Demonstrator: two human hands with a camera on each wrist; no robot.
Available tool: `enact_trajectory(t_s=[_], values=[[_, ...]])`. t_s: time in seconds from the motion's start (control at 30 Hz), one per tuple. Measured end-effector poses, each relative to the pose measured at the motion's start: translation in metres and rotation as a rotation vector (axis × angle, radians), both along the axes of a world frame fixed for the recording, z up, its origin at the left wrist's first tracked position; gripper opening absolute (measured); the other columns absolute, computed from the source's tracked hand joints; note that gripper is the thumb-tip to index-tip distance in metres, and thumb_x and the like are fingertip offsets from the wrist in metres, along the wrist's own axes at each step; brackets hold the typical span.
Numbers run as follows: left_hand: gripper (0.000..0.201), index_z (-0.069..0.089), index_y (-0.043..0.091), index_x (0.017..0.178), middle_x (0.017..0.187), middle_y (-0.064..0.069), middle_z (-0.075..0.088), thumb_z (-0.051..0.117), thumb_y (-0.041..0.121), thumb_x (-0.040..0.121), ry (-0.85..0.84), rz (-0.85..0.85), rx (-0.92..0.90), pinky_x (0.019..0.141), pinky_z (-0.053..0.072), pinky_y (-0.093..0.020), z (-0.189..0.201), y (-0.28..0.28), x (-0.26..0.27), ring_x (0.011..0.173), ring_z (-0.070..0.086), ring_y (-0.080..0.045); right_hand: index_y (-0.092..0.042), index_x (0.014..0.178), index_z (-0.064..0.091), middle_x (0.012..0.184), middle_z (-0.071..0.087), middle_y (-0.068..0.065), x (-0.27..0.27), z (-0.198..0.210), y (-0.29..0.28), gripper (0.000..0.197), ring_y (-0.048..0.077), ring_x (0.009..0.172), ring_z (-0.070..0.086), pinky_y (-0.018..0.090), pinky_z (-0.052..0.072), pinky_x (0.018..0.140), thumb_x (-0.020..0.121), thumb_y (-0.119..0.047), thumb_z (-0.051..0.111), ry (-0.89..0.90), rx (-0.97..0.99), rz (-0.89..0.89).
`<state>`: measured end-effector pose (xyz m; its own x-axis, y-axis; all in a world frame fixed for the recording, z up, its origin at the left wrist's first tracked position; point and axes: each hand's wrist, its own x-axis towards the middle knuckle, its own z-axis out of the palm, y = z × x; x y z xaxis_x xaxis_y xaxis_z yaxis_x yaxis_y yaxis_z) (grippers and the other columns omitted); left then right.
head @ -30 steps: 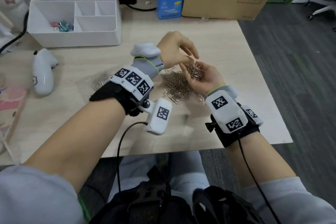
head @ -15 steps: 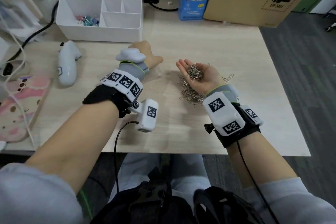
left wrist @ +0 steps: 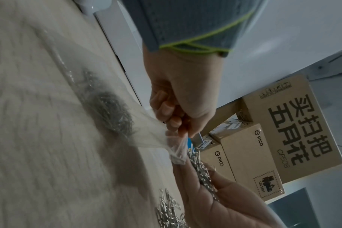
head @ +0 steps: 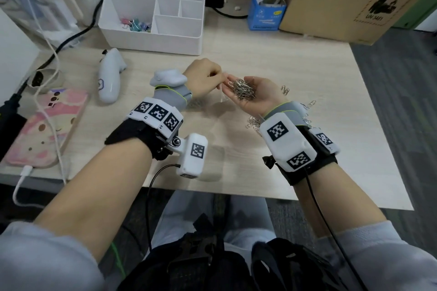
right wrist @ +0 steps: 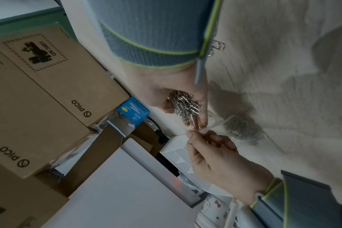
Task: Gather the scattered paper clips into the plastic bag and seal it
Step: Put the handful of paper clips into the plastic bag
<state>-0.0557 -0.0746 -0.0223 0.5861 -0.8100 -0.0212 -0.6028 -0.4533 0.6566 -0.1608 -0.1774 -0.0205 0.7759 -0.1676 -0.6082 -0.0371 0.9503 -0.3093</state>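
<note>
We pinch the plastic bag's [left wrist: 156,135] mouth in our left hand [head: 203,80]; our right hand [head: 255,94] cups paper clips [head: 242,88] beside it. Some already sit bagged, more lie on the counter [head: 307,66]; sealing remains.

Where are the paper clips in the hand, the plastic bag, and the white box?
paper clips [head: 242,88], head view, middle of pile.
plastic bag [left wrist: 152,135], left wrist view, pinched mouth.
white box [head: 151,41], head view, front wall.

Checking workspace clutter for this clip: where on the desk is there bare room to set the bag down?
Bare wood lies between the white organizer and the hands, and along the desk's right edge. Crowded: loose paper clips by the right hand, controller and phone on the left.
</note>
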Motion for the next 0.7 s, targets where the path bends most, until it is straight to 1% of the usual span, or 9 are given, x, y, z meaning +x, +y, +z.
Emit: enact_trajectory(t_s=[0.1, 0.17, 0.23, 0.33, 0.43, 0.5, 0.57, 0.63, 0.7], values=[[0.035, 0.063, -0.003, 0.069, 0.053, -0.007, 0.050, 0.052, 0.023, 0.091, -0.004, -0.012, -0.020, 0.068, 0.040, -0.034, 0.001, 0.001, -0.007, 0.062, 0.045, -0.024, 0.011, 0.091, 0.050, 0.092, 0.053, 0.027, 0.003, 0.002, 0.006, 0.031, 0.040, 0.091, 0.053, 0.044, 0.057, 0.058, 0.097, -0.010, 0.027, 0.026, -0.021, 0.058], [0.036, 0.064, -0.005, 0.073, 0.063, -0.014, 0.055, 0.051, 0.023, 0.092, -0.032, -0.037, -0.012, 0.070, 0.040, -0.034, 0.004, 0.001, -0.011, 0.068, 0.047, -0.023, 0.011, 0.087, 0.048, 0.089, 0.053, 0.026, 0.004, 0.004, 0.009, 0.032, 0.036, 0.082, 0.051, 0.048, 0.053, 0.049, 0.098, -0.009, 0.027, 0.037, -0.041, 0.067], [0.034, 0.065, -0.003, 0.073, 0.058, -0.010, 0.052, 0.050, 0.021, 0.092, -0.064, -0.034, 0.002, 0.069, 0.038, -0.035, 0.006, 0.000, -0.012, 0.069, 0.046, -0.023, 0.013, 0.092, 0.048, 0.091, 0.054, 0.025, 0.006, 0.003, 0.010, 0.033, 0.035, 0.085, 0.052, 0.051, 0.052, 0.052, 0.099, -0.011, 0.027, 0.033, -0.021, 0.080], [0.031, 0.063, 0.003, 0.069, 0.050, 0.000, 0.041, 0.050, 0.021, 0.091, -0.103, 0.010, 0.027, 0.070, 0.040, -0.038, 0.008, 0.002, -0.008, 0.070, 0.045, -0.025, 0.013, 0.111, 0.043, 0.108, 0.051, 0.026, 0.006, 0.004, 0.008, 0.036, 0.034, 0.108, 0.052, 0.050, 0.053, 0.064, 0.100, -0.017, 0.025, 0.031, -0.028, 0.116], [0.029, 0.062, 0.007, 0.067, 0.050, 0.001, 0.041, 0.050, 0.021, 0.089, -0.132, 0.030, 0.056, 0.070, 0.042, -0.037, 0.010, 0.004, -0.005, 0.072, 0.046, -0.027, 0.020, 0.104, 0.043, 0.104, 0.052, 0.029, 0.004, 0.009, 0.005, 0.048, 0.038, 0.097, 0.051, 0.046, 0.053, 0.078, 0.102, -0.023, 0.022, 0.025, -0.069, 0.153], [0.029, 0.065, 0.007, 0.068, 0.050, 0.001, 0.041, 0.051, 0.021, 0.089, -0.137, 0.031, 0.069, 0.070, 0.041, -0.037, 0.011, 0.004, -0.004, 0.073, 0.047, -0.027, 0.026, 0.099, 0.041, 0.102, 0.052, 0.031, 0.001, 0.015, 0.005, 0.056, 0.039, 0.096, 0.051, 0.045, 0.040, 0.099, 0.102, -0.026, 0.022, -0.010, -0.077, 0.171], [0.031, 0.059, 0.010, 0.059, 0.050, 0.000, 0.040, 0.051, 0.020, 0.087, -0.141, 0.035, 0.076, 0.064, 0.036, -0.033, 0.010, 0.004, -0.004, 0.072, 0.046, -0.028, 0.032, 0.103, 0.036, 0.105, 0.053, 0.034, -0.002, 0.020, 0.005, 0.063, 0.038, 0.111, 0.050, 0.042, 0.032, 0.106, 0.102, -0.029, 0.023, -0.031, -0.087, 0.184], [0.037, 0.048, 0.017, 0.049, 0.049, 0.000, 0.040, 0.051, 0.020, 0.086, -0.140, 0.042, 0.076, 0.062, 0.032, -0.028, 0.009, 0.003, -0.004, 0.070, 0.045, -0.027, 0.030, 0.126, 0.024, 0.127, 0.043, 0.036, -0.003, 0.024, 0.006, 0.066, 0.037, 0.129, 0.040, 0.042, 0.030, 0.109, 0.102, -0.031, 0.025, -0.028, -0.097, 0.165], [0.039, 0.046, 0.019, 0.048, 0.050, 0.000, 0.041, 0.051, 0.019, 0.087, -0.123, 0.042, 0.063, 0.063, 0.033, -0.029, 0.008, 0.003, -0.005, 0.069, 0.045, -0.026, 0.019, 0.141, 0.011, 0.147, 0.023, 0.032, -0.003, 0.028, 0.007, 0.067, 0.041, 0.133, 0.033, 0.044, 0.030, 0.109, 0.102, -0.033, 0.026, -0.020, -0.130, 0.156]])
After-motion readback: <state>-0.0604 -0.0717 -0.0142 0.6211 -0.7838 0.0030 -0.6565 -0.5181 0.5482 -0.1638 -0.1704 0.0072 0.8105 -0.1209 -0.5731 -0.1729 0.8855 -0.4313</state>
